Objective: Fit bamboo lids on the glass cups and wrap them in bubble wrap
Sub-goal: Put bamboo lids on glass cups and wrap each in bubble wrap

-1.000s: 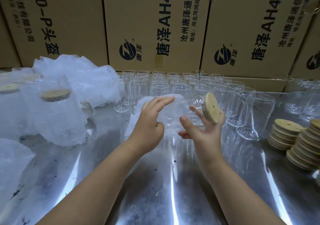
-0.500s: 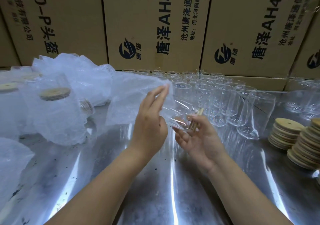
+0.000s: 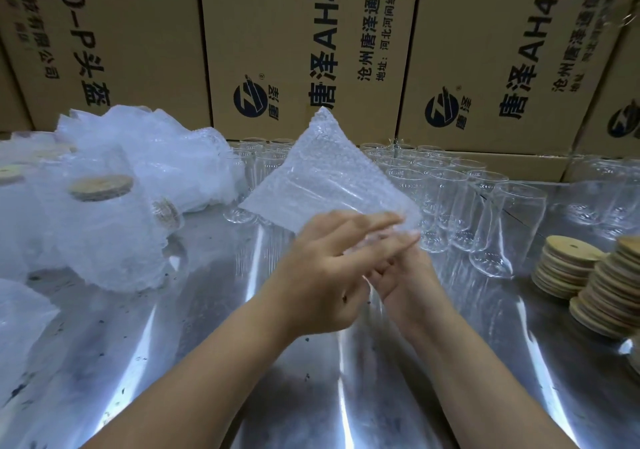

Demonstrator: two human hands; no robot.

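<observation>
A sheet of bubble wrap [image 3: 329, 178] stands raised over the middle of the table, and faint streaks inside it look like a glass cup. My left hand [image 3: 322, 275] lies across its lower edge with the fingers stretched out and pinches it there. My right hand [image 3: 408, 275] holds the same lower end from beneath, palm up, its fingers mostly hidden by the left hand. No bamboo lid shows at the hands. Bare glass cups [image 3: 450, 199] stand in rows behind. Stacks of bamboo lids [image 3: 568, 265] sit at the right.
Wrapped cups with lids [image 3: 100, 189] and loose bubble wrap [image 3: 156, 158] crowd the left side. More glass cups [image 3: 606, 199] stand at the far right. Cardboard boxes [image 3: 304, 50] wall off the back. The shiny metal table [image 3: 311, 379] reaches toward me.
The bubble wrap has swung up and over the lidded cup that my right hand held. The lid no longer shows. Both hands have come together at the wrap's lower end.
</observation>
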